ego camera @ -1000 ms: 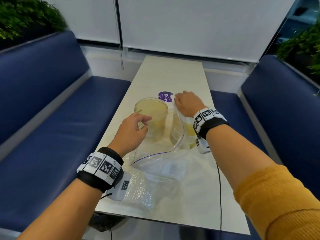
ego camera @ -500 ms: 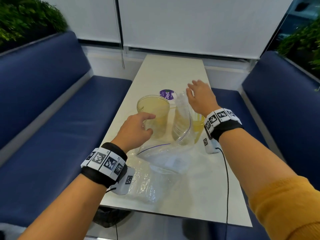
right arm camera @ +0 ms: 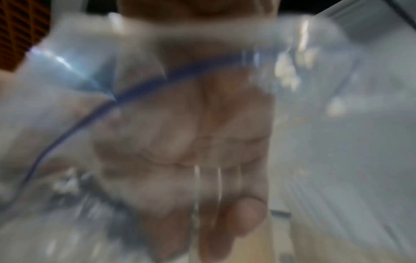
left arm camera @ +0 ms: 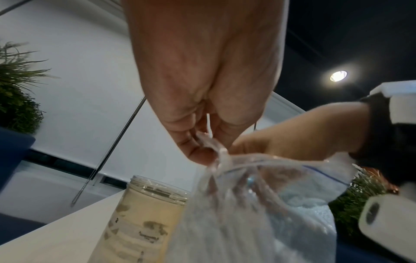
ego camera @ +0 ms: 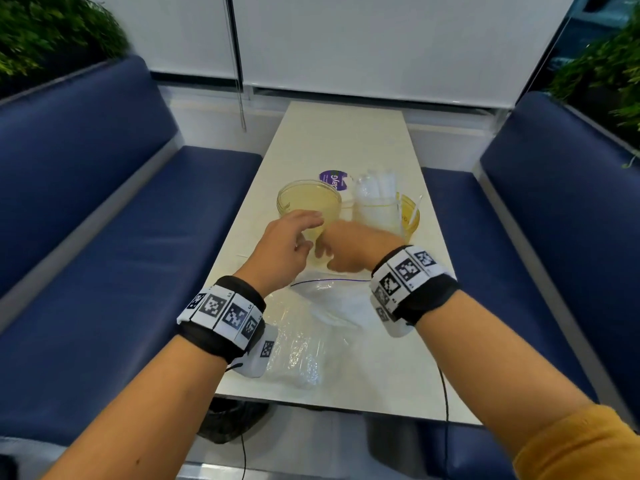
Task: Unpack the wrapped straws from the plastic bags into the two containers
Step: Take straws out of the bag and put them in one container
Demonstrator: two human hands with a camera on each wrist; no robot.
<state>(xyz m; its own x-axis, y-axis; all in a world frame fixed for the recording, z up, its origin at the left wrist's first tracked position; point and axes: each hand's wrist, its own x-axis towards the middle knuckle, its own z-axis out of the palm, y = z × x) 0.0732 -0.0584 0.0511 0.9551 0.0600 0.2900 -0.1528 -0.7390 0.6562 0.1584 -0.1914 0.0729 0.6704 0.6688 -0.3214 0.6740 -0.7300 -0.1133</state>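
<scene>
Left hand [left arm camera: 202, 99] pinched the rim of the clear plastic bag [left arm camera: 258, 204] beside the empty container [ego camera: 309, 201]. Right hand [ego camera: 349, 249] lay inside the bag, fingers extended.

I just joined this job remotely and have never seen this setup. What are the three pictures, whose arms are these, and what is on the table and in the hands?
There is no machine: a person works with bare hands, wearing marker bands and small cameras on both wrists. The wide picture is from a head camera; the other two look along each hand.

On the table stand two clear containers: the left container looks empty, the right container holds wrapped straws. A zip bag and a crumpled bag lie nearer.

The left hand pinches the zip bag's rim. The right hand reaches into its mouth; the blur hides whether it grips anything.
</scene>
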